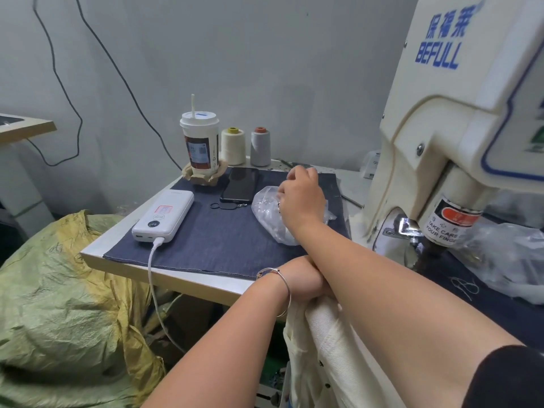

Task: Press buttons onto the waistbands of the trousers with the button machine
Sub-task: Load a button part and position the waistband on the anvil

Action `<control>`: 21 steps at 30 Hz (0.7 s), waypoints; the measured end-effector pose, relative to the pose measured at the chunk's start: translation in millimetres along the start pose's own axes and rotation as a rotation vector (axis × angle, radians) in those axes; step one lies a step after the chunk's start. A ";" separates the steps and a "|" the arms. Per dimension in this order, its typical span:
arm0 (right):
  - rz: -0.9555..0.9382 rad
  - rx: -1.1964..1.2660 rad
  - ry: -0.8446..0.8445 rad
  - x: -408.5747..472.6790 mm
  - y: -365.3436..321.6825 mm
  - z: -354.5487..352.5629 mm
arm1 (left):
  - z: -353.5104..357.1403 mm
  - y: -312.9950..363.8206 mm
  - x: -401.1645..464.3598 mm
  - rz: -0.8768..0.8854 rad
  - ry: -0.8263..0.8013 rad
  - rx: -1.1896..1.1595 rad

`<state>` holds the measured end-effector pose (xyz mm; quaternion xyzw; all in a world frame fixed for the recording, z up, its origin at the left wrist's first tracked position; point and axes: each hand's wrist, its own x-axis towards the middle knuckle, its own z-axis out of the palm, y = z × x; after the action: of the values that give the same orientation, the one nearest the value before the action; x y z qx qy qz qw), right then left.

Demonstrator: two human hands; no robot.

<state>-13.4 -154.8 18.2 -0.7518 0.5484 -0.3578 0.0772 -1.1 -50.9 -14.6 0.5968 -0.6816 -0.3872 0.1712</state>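
A worker at a garment bench is reaching the right hand across the body into a clear plastic bag lying on the dark denim cloth left of the button machine; the fingers are curling down at the bag's mouth, and whether that grip has already closed on a button cannot be told, since the hand is hiding its own fingertips and the bag's contents are too small to make out. The left hand, crossing beneath the right forearm near the front of the machine, is clenching the cream trousers, which are hanging off the near edge of the surface below and left of the machine head; its fingers are mostly hidden under the arm, though the fabric is bunching up out of that fist.

The step in hand appears to be fetching a button, with the pressing not yet begun; doing it well probably means pinching out a single piece rather than a cluster, keeping the waistband gathered in the left fist so the spot is not lost, and then bringing the cloth flat under the machine's ram; its label is warning about fingers, so the fingertips should be staying clear of the die. A phone and a power bank are lying further left of the machine.
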 end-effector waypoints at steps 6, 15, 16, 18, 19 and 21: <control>-0.215 0.310 0.156 -67.6 -35.8 -62.0 | 1.5 22.9 -22.5 -0.213 0.090 -0.200; -0.143 0.331 -0.032 -193.4 99.1 -189.7 | -5.8 15.4 -25.0 -0.243 0.017 -0.191; -0.071 0.326 -0.007 -192.7 115.9 -196.5 | -2.7 14.2 -21.5 -0.245 0.033 -0.167; 0.024 0.322 0.032 -184.1 137.5 -201.3 | 3.5 15.0 -21.0 -0.250 0.042 -0.157; 0.051 0.321 0.041 -178.3 143.1 -200.6 | 5.6 14.6 -21.0 -0.253 0.052 -0.172; 0.067 0.328 0.037 -166.9 146.6 -194.5 | 2.7 16.4 -21.0 -0.261 0.083 -0.214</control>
<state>-271.1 -10.9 10.3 -0.7037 0.5087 -0.4538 0.2006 -9.3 -30.3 0.5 0.6739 -0.5457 -0.4516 0.2100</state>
